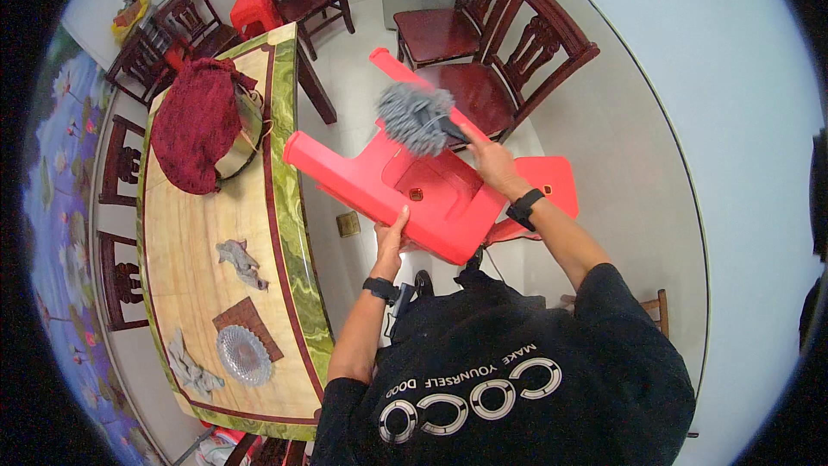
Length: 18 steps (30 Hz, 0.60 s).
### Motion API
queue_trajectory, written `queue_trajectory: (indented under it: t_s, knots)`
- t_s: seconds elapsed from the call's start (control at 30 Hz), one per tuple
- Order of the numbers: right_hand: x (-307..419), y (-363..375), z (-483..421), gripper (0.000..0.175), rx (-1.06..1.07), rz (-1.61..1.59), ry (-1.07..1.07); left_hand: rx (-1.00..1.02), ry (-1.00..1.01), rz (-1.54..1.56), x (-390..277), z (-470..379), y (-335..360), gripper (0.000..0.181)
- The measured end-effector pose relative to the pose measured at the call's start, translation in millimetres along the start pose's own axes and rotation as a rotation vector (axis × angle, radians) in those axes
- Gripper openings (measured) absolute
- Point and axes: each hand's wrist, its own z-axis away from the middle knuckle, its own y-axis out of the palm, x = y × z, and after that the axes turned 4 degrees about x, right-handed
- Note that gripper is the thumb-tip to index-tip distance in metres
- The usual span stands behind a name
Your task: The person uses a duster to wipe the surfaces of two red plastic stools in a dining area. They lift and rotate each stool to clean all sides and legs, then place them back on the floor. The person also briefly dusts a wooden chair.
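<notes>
A red plastic stool (446, 226) is held tilted in front of me, its legs pointing away. My left hand (391, 239) grips its near left edge, thumb on top. In my right hand (493, 165) is the dark handle of a grey fluffy duster (414, 118), whose head lies over one of the stool's legs. Its contact with the leg is partly blurred. Another red plastic stool (557, 184) stands behind my right wrist.
At left stands a long table (284, 207) with a dark red cloth (194, 123) over a metal pot (240, 149), grey rags (242, 264) and a glass dish (244, 355). Dark wooden chairs (475, 94) stand beyond the held stool. A floor drain (348, 224) lies below.
</notes>
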Motion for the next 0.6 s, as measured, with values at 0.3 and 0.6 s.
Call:
queue_trajectory:
  t_s: [0.3,0.6]
  knots:
    - [-118,-37,-58,0.042,0.129,-0.396,0.148,-0.415,0.043,-0.332,9,-19,20,0.105]
    - [-115,-2,-97,0.038,0.226,-0.67,-0.158,-0.621,0.378,-1.079,-50,18,66,0.11]
